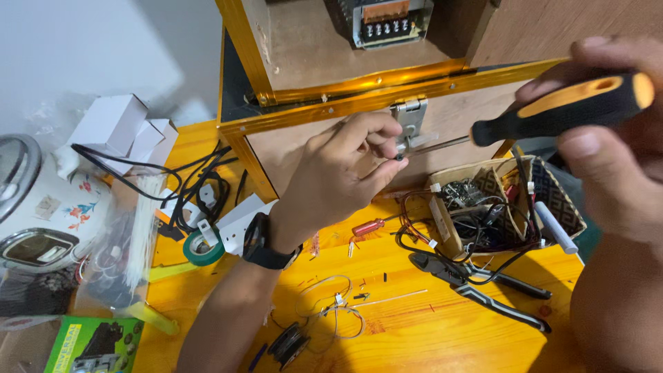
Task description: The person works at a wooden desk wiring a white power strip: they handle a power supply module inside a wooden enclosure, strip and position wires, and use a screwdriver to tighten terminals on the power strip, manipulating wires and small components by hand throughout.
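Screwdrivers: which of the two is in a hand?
The black-and-orange-handled screwdriver, gripped by the right hand; the small red-handled one lies on the yellow table.

We see a yellow-orange wooden tabletop [414, 324] under even light, no hard shadows. Pale white wall [83, 48] upper left. Left edge: white floral rice cooker [41, 207], small white boxes [117, 128], black cables [186, 186], green tape roll [202, 247], a green printed box [93, 345]. Right side: patterned organiser basket [497, 207], black pliers [476, 283] lying just in front of it.
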